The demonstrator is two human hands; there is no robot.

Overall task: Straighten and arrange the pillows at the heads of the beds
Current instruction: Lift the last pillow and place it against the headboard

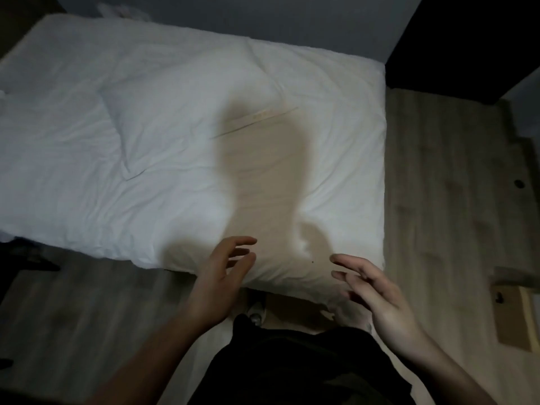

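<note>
Mid-task by the look of it: white pillow (187, 112) lying skewed at frame centre, left hand (222, 276) and right hand (377, 290) empty, fingers loosely spread, hovering lower centre.

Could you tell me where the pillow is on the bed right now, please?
In the head view, the pillow lies askew on the bed, left of centre, beyond both open hands.

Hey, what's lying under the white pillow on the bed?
The pillow lies directly on the bed's white sheet, which shows all around it. Whatever sits beneath the pillow itself is covered, so I cannot tell. Neither hand touches it.
</note>
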